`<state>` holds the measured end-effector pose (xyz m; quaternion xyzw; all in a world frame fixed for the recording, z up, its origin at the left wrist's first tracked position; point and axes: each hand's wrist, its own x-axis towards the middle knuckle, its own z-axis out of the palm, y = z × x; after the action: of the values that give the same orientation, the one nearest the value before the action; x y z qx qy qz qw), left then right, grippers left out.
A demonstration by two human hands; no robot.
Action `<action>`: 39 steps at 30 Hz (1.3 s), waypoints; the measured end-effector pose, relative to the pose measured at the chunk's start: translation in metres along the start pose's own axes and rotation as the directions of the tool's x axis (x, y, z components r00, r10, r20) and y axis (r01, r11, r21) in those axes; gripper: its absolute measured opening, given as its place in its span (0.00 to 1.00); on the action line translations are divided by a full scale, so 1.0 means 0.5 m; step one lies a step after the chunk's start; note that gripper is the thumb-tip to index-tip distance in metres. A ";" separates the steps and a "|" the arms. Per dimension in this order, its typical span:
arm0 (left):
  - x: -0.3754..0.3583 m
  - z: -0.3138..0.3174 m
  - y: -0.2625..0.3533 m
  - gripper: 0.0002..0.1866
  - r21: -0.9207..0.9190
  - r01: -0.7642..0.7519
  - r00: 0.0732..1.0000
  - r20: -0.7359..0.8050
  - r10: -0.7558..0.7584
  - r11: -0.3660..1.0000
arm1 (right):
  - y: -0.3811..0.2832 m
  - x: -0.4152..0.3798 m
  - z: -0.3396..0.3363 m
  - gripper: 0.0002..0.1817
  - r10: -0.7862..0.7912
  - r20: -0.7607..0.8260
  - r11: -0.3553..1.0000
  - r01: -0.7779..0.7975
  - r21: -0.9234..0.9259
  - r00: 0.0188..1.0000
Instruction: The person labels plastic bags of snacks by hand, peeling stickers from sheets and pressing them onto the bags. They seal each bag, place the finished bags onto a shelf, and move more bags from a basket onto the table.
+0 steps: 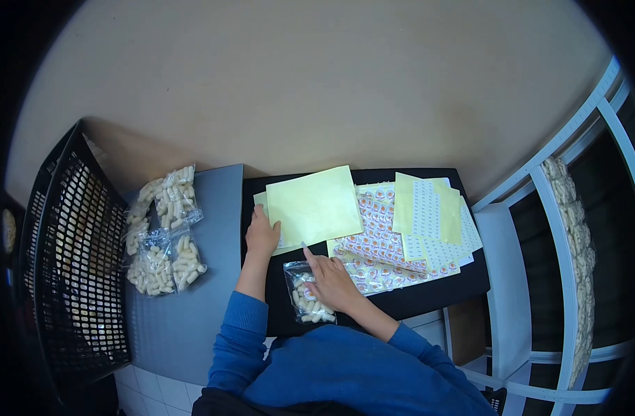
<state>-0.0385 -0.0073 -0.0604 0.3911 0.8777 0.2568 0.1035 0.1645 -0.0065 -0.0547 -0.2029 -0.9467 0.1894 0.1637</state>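
My left hand lies flat on the left edge of a pale yellow backing sheet on the black table top. My right hand rests on a small clear bag of white capsules near the table's front edge, its index finger stretched toward the yellow sheet. Sheets of small orange-and-white stickers lie just right of my right hand. Both arms wear blue sleeves.
Several clear bags of white capsules lie on a grey surface to the left. A black mesh crate stands at the far left. More yellow and white sticker sheets lie at the right. A white shelf frame stands at the right.
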 end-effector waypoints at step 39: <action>-0.241 -0.047 0.060 0.13 -0.952 0.129 0.913 0.223 0.342 0.278 | -0.034 0.019 -0.065 0.06 0.431 -0.310 0.827 -0.233 0.512 0.847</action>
<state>0.0528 -0.0880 -0.0269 0.3521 0.4793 0.6531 0.4688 0.1636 -0.0072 -0.0169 -0.3592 -0.7673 0.3847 0.3664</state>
